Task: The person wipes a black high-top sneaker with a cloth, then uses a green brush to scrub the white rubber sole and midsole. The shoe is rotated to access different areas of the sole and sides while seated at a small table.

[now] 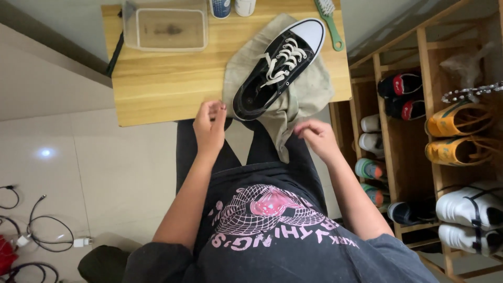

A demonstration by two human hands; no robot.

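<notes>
Looking down through the head camera, I take the black sneaker (277, 65) as my landmark: it lies on a grey cloth (309, 91) on the wooden table (157, 84), white toe away from me, heel at the near edge. My left hand (209, 126) sits just beside the heel on the left, fingers pinched narrow at the cloth's corner on the table edge; whether it really grips the fabric I cannot tell. My right hand (317, 137) hovers near the cloth flap hanging below the heel, fingers loosely curled, holding nothing. To do this well I judge both hands should take the cloth evenly so the shoe stays flat. Beyond the toe lies a green brush (329, 21); left of it a clear plastic tub (165, 29). Right of the shoe stands a shoe rack (419, 131)
</notes>
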